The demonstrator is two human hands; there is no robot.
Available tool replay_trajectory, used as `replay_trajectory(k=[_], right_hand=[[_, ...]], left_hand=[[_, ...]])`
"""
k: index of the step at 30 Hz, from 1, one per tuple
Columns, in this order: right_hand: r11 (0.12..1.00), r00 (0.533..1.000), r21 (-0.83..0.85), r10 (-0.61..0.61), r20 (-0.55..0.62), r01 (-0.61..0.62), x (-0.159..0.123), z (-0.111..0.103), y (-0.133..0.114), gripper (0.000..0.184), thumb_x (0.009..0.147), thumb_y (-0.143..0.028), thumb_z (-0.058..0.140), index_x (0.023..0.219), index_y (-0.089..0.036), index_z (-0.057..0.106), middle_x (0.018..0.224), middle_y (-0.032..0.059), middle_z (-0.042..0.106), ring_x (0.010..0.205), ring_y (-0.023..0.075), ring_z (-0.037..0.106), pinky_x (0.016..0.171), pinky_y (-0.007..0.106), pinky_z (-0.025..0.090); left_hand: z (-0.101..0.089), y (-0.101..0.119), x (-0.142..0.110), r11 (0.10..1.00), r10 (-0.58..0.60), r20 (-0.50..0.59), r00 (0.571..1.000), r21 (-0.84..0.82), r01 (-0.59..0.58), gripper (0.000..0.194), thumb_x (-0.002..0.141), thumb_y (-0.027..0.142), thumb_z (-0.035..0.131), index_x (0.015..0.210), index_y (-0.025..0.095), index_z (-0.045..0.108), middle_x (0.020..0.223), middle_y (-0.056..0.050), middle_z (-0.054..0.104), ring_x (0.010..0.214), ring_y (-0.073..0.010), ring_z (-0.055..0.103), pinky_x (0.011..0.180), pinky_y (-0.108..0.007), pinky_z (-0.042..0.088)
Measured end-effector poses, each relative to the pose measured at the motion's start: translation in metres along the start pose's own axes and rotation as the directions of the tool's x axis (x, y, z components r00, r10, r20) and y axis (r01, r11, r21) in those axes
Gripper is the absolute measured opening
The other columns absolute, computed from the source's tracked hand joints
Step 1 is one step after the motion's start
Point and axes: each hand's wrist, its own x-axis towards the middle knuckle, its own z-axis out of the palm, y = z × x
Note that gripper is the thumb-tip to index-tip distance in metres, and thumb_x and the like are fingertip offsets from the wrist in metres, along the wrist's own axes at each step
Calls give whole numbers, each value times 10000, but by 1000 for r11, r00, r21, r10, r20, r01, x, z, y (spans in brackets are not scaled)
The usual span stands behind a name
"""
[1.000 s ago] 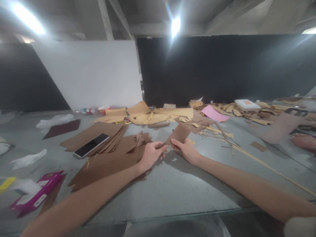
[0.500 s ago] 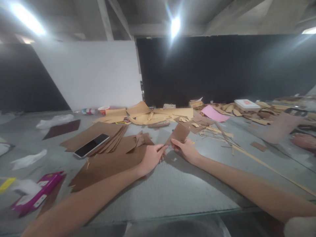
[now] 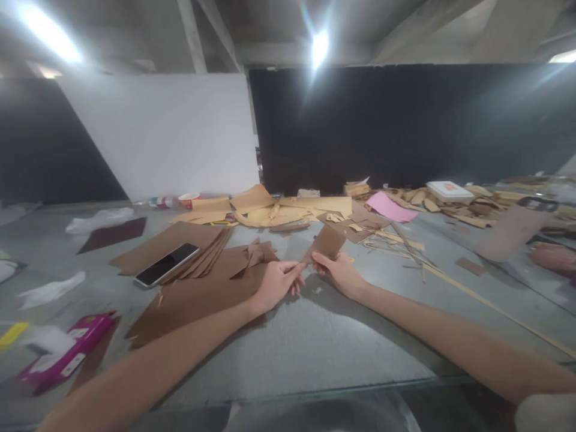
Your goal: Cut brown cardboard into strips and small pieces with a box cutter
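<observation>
Just above the tabletop, a small brown piece (image 3: 330, 240) of leather-like or card-like sheet is held tilted between my hands. My right hand (image 3: 341, 273) pinches its lower right edge, thumb on the near face. At its lower left corner my left hand (image 3: 279, 282) is closed, thumb and finger pinched together on the corner. Brown sheets (image 3: 202, 303) lie under and beside my left forearm, with a crumpled brown scrap (image 3: 256, 253) on them. A phone (image 3: 167, 265) rests on another stack of brown sheets (image 3: 155, 243).
Tan and brown offcuts (image 3: 292, 207) line the back of the grey table (image 3: 342, 360). Thin strips (image 3: 495, 303) stretch to the right. A pink sheet (image 3: 391, 207), white box (image 3: 450, 192), magenta packet (image 3: 72, 354) and red-white bowl (image 3: 189, 199) surround the work. At far right is another person's hand (image 3: 553, 258).
My left hand's fingertips have shifted very slightly along the piece's lower left corner. The right hand and the brown piece look nearly the same.
</observation>
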Motion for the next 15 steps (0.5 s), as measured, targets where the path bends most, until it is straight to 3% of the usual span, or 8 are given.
replay_trajectory(k=[8, 15], right_hand=[[995, 997, -94, -6, 82, 14, -1, -4, 4, 436, 794, -564, 842, 647, -198, 657, 613, 0, 629, 568, 137, 492, 582, 301, 391], [975, 994, -221, -8, 109, 32, -4, -1, 0, 449, 823, -585, 802, 640, -203, 652, 621, 9, 639, 568, 146, 509, 562, 300, 373]], left_hand=[[-3, -13, 7, 988, -91, 147, 985, -110, 108, 548, 898, 675, 706, 783, 140, 679, 651, -70, 724, 417, -113, 595, 415, -208, 439], [-1, -10, 6, 990, -71, 202, 977, -104, 94, 626, 901, 748, 660, 912, 123, 698, 656, -67, 723, 415, -115, 603, 404, -203, 441]])
